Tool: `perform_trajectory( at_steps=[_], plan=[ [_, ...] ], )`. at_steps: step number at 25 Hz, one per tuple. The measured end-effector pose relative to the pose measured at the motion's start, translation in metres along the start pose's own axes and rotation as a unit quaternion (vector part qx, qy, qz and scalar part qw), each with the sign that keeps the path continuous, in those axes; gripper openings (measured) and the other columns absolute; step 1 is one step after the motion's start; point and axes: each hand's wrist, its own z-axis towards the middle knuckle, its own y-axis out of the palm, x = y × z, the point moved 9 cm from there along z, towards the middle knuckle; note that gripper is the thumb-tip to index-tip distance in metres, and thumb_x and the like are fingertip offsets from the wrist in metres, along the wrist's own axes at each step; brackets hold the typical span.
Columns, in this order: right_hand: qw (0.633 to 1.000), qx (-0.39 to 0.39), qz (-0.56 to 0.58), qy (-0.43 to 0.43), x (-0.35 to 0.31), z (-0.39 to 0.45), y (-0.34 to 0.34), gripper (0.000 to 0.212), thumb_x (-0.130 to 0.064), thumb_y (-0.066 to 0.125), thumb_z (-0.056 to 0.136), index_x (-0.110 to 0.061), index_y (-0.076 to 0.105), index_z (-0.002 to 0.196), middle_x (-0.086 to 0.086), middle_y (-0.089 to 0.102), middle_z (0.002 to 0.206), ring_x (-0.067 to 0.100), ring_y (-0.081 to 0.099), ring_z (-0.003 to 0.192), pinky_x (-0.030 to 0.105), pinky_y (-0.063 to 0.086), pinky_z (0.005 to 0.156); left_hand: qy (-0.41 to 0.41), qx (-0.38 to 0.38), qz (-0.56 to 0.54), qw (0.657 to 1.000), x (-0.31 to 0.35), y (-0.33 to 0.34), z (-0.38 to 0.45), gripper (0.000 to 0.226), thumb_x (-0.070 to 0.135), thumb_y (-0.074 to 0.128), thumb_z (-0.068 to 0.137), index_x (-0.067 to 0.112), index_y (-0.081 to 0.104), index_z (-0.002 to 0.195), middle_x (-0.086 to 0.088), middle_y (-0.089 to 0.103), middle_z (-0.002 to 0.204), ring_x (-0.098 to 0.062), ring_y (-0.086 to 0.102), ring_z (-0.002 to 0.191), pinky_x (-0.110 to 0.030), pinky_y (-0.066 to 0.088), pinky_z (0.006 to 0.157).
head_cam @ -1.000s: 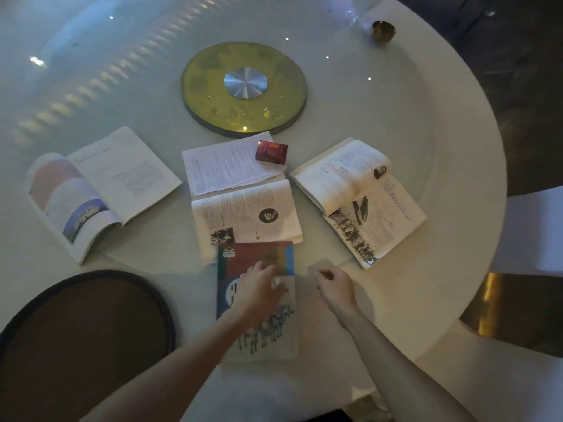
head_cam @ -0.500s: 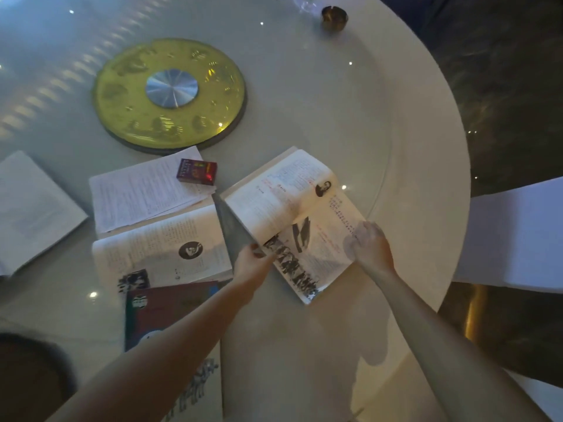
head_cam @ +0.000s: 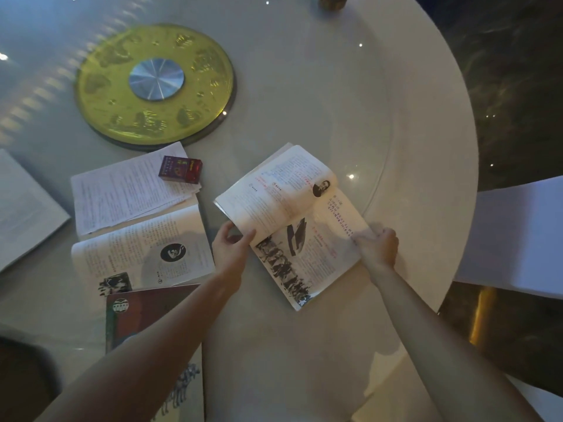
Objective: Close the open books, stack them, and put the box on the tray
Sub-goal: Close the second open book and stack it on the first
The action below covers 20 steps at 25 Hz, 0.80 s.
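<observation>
An open book (head_cam: 292,220) lies at the right of the round table. My left hand (head_cam: 230,249) grips the near corner of its lifted left half. My right hand (head_cam: 377,245) holds the outer edge of its right page. A second open book (head_cam: 137,226) lies to the left, with a small red box (head_cam: 180,169) on its far page. A closed book (head_cam: 143,312) with a dark red cover sits near me, partly under my left forearm. Another open book (head_cam: 24,208) shows at the left edge. A dark tray (head_cam: 21,376) is at the bottom left corner.
A yellow disc with a silver hub (head_cam: 155,82) sits at the table's centre. A small brass cup (head_cam: 332,0) stands at the far edge. The table rim (head_cam: 451,178) curves along the right, with a white chair (head_cam: 518,236) beyond it.
Both hands left the closed book near me and moved right to the right-hand open book, taking hold of its two sides. The view swung right, so the tray slid mostly out.
</observation>
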Motion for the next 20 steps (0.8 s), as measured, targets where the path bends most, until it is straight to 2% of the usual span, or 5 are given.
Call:
perform_trajectory(
  at_steps=[4,8,11,16,20],
  plan=[
    [0.985,0.041,0.047,0.164,0.058,-0.036,0.000,0.070,-0.019,0.083,0.079,0.006,0.051,0.135,0.032,0.048,0.142,0.046,0.059,0.121,0.045,0.052,0.098,0.048,0.016,0.050,0.997,0.002,-0.003,-0.008,0.011,0.014,0.073,0.090,0.019,0.063,0.093,-0.002,0.071,0.094,-0.017,0.070,0.094,-0.020,0.055,0.072],
    [0.956,-0.002,0.164,0.242,0.094,-0.079,0.019,0.041,-0.014,0.078,0.082,0.011,0.069,0.113,0.029,0.075,0.104,0.042,0.074,0.091,0.048,0.063,0.080,0.019,-0.023,0.033,0.999,-0.004,-0.002,-0.010,0.011,0.012,0.071,0.092,0.015,0.061,0.099,-0.009,0.073,0.105,-0.023,0.073,0.099,-0.032,0.063,0.077],
    [0.942,-0.077,0.199,0.259,0.099,-0.110,0.038,0.026,-0.023,0.081,0.082,0.001,0.076,0.092,0.011,0.068,0.069,0.025,0.059,0.058,0.032,0.049,0.053,-0.026,-0.045,-0.001,0.999,-0.011,-0.003,-0.019,0.018,0.013,0.070,0.093,0.011,0.060,0.107,-0.010,0.073,0.108,-0.025,0.075,0.098,-0.026,0.063,0.065],
    [0.926,-0.074,0.222,0.297,0.109,-0.130,0.037,0.023,-0.034,0.080,0.083,-0.012,0.071,0.085,0.004,0.058,0.070,0.019,0.049,0.060,0.030,0.036,0.052,-0.110,-0.089,-0.025,0.990,-0.015,-0.011,-0.036,0.032,0.009,0.067,0.094,0.014,0.052,0.122,-0.013,0.075,0.108,-0.032,0.078,0.086,-0.050,0.065,0.075],
    [0.906,-0.103,0.277,0.303,0.109,-0.149,0.043,0.025,-0.031,0.077,0.084,-0.010,0.074,0.097,0.012,0.077,0.091,0.029,0.074,0.083,0.033,0.058,0.063,-0.151,-0.120,-0.129,0.973,-0.008,-0.018,-0.047,0.039,0.000,0.062,0.095,0.006,0.045,0.129,-0.019,0.060,0.107,-0.019,0.048,0.052,-0.029,0.048,0.046]
  ],
)
